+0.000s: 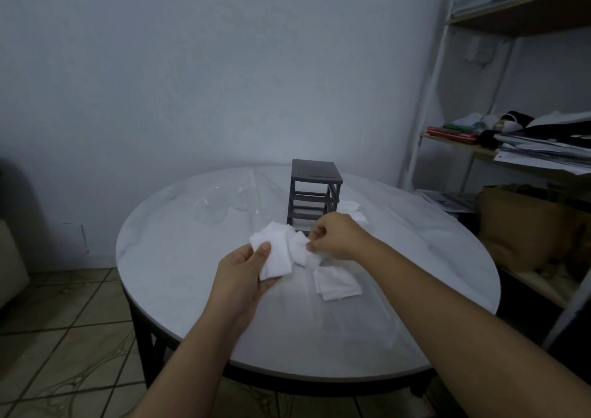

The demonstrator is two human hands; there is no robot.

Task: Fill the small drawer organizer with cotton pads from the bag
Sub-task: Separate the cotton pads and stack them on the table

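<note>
A small dark grey drawer organizer (315,190) stands upright near the far middle of the round white table (179,257). My left hand (243,277) holds a stack of white cotton pads (275,251) in front of the organizer. My right hand (332,237) pinches one pad (299,245) at the right edge of that stack. More pads (337,281) lie in a clear plastic bag (351,309) flat on the table below my right hand. A few pads (351,209) lie to the right of the organizer.
Clear plastic drawers or cups (214,206) lie on the table left of the organizer. A white metal shelf (447,65) with papers and a brown bag (518,229) stands at the right. A tiled floor (80,321) shows at the lower left.
</note>
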